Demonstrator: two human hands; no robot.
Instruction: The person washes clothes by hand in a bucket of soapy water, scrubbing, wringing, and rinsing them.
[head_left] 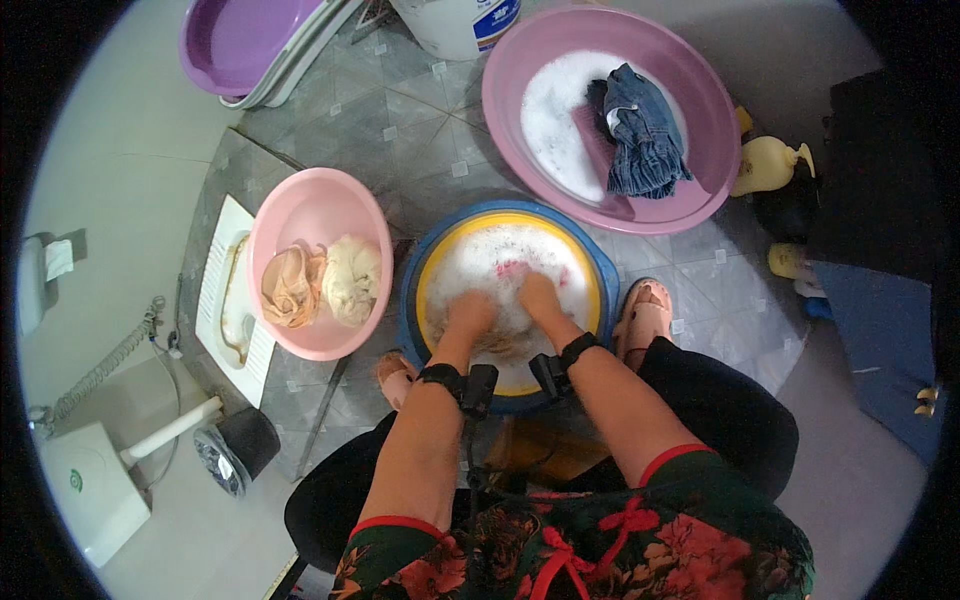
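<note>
Both my hands reach into a round blue basin (408,318) with a yellow inner rim, filled with foamy water. My left hand (470,313) is dipped in the suds on the left, its fingers hidden. My right hand (538,294) is sunk in the foam to the right, fingers also covered. Just beyond the hands, a bit of pink-red cloth (512,270) shows through the foam; whether either hand grips it cannot be seen. Something brownish (492,343) lies in the water below my left hand.
Left of the basin, a pink tub (318,190) holds peach cloth (291,290) and cream cloth (351,282), beside a squat toilet (232,225). A large mauve tub (505,120) with suds and denim (645,135) stands far right. Pump bottles (768,165) line the right wall; a black bin (250,440) sits left.
</note>
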